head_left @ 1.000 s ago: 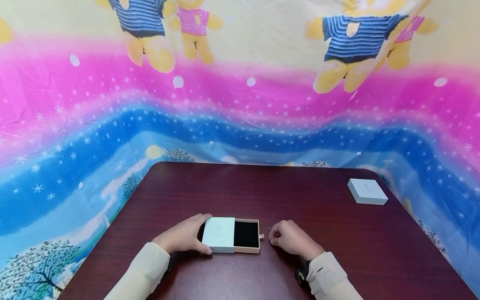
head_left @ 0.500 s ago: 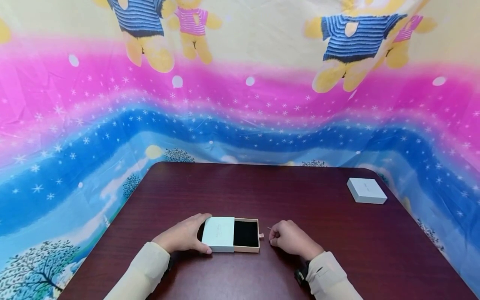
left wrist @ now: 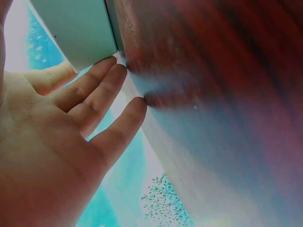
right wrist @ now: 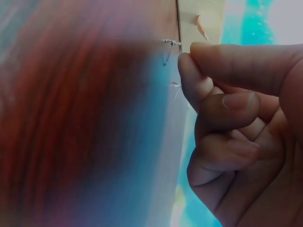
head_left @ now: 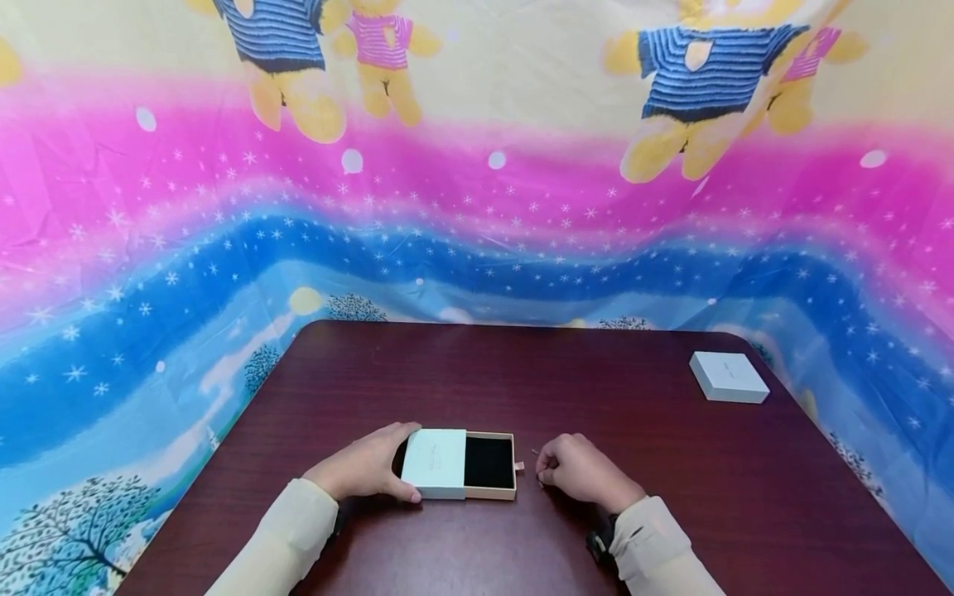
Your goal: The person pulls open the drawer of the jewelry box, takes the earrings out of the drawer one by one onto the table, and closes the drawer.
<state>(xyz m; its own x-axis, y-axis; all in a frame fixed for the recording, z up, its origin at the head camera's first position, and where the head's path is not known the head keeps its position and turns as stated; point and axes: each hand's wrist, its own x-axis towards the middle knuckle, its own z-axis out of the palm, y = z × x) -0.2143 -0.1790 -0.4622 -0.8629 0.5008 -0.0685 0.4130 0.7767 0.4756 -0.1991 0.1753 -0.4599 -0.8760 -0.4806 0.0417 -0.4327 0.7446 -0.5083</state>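
A small white slide-out box (head_left: 434, 463) lies on the table, its inner tray (head_left: 489, 468) pulled partway out to the right. Black padding lines the tray, and a pink ribbon tab (head_left: 519, 467) sticks out of its end. My left hand (head_left: 365, 465) holds the box's left end between thumb and fingers; in the left wrist view the fingertips touch the white sleeve (left wrist: 78, 30). Just right of the tab, my right hand (head_left: 587, 472) pinches a thin silver wire-like piece (right wrist: 171, 46) between thumb and index finger. The other fingers curl in. The piece's exact kind is unclear.
A second white box (head_left: 729, 377), closed, sits at the table's far right corner. The glossy dark red table (head_left: 477, 372) has rounded far corners. A printed cloth (head_left: 477, 207) with bears and snowflakes hangs close behind and along both sides.
My right hand has shifted very slightly, and a bit of the silver piece now shows below its fingertips. My left hand and the box stay in place.
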